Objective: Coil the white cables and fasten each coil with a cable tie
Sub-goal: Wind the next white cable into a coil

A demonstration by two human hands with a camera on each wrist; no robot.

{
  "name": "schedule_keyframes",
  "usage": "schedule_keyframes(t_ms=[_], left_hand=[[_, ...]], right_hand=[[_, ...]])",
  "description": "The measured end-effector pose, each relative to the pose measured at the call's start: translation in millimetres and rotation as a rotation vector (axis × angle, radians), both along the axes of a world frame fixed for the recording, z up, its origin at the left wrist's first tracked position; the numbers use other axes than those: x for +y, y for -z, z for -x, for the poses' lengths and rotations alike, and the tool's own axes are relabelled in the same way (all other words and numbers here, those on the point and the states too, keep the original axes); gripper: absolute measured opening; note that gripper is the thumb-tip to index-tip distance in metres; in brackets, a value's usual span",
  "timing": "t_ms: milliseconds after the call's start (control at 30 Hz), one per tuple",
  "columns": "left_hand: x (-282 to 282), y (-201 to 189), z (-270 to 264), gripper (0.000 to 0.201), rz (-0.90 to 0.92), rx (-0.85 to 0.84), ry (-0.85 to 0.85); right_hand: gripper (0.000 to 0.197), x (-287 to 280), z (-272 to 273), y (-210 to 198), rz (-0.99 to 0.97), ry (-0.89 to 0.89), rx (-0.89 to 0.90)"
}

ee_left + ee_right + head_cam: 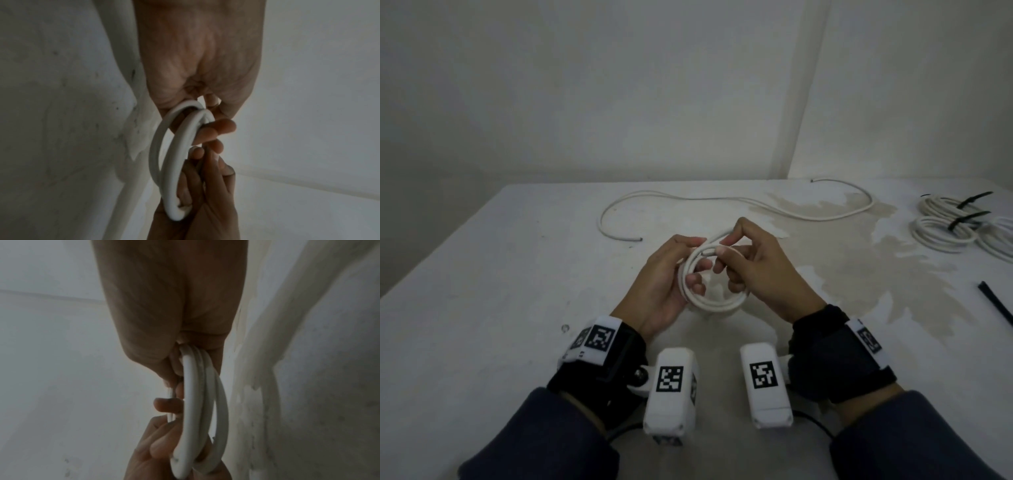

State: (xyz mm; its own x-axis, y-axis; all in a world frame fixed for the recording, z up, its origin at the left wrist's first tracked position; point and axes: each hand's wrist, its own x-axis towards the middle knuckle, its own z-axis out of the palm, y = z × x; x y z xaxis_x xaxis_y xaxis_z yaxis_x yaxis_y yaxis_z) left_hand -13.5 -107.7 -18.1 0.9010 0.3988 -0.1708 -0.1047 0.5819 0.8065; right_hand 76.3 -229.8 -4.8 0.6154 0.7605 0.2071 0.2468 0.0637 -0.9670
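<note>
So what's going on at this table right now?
A person is winding a white cable into a coil above the table, the left hand gripping one side and the right hand the other. No tie is on it yet. A loose cable lies behind; tied coils and a black cable tie lie to the right.

A small white cable coil (pixel 709 287) is held at frame centre. A loose white cable (pixel 739 202) lies above it; tied coils (pixel 945 229) sit upper right, a black cable tie (pixel 996 303) at the right edge.
</note>
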Motion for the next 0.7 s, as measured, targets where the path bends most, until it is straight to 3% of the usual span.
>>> schedule_keyframes(t_ms=[267,367,567,700], left_hand=[[-7,-2,-1,0.016,-0.211,0.024,0.011],[-9,0,2,0.015,-0.358,0.033,0.053],[-12,2,-2,0.021,-0.437,-0.006,-0.024],[-10,5,-1,0.02,-0.445,-0.002,0.0]], right_hand=[[0.013,1,1,3,0.089,0.05,-0.055],[0.029,0,1,3,0.121,0.044,-0.066],[0.015,2,-1,1,0.063,0.126,-0.098],[0.017,-3,-4,2,-0.038,0.151,0.085]])
